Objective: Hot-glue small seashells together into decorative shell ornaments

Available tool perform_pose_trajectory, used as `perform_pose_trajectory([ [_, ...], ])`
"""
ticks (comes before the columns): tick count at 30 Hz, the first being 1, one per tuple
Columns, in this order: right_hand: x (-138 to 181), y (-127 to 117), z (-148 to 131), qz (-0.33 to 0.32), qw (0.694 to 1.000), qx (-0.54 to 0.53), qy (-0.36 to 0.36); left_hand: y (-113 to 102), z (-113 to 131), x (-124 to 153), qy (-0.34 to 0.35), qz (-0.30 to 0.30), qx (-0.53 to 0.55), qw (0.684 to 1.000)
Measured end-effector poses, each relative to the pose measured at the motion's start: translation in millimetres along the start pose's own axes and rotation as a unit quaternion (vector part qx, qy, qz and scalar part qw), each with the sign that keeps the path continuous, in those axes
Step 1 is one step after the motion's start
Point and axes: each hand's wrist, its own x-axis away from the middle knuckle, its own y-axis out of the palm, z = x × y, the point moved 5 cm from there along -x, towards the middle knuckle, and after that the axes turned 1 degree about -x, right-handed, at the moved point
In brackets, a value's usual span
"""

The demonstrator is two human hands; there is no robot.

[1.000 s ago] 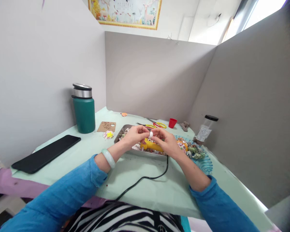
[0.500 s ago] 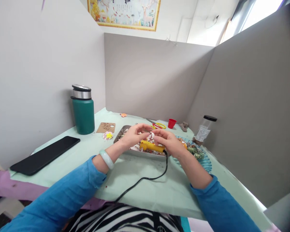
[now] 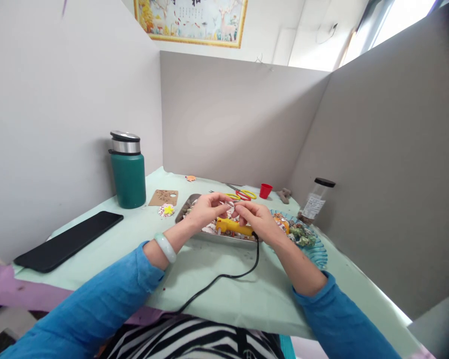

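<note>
Over the metal tray (image 3: 209,236), my left hand (image 3: 208,208) pinches a small white piece (image 3: 231,204), perhaps a shell, between thumb and fingers. Close beside it, my right hand (image 3: 257,217) has its thumb and fingertips pressed together near the piece's right side; whether they hold something too small to see, I cannot tell. Just below both hands, a yellow corded tool that looks like a glue gun (image 3: 234,227) rests across the tray. Small white and reddish bits, like shells, fill the tray, partly hidden by my hands.
A blue plate (image 3: 322,257) of coloured pieces stands right, with a clear jar (image 3: 315,202) behind. Scissors (image 3: 243,194) and a red cup (image 3: 265,190) lie beyond the tray. Left are a green bottle (image 3: 128,174), a black phone-like slab (image 3: 71,240) and a flower-decorated disc (image 3: 166,210). Grey partitions surround the table.
The white piece has shifted slightly left and turned in my fingers. My right fingertips have curled into a tighter pinch. The yellow tool stays where it was.
</note>
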Motion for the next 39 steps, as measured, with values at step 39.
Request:
perform_pose_trajectory([
  [39, 9, 7, -12, 0.115, 0.952, 0.243, -0.148, 10, 3, 8, -0.023, 0.018, 0.071, 0.997],
])
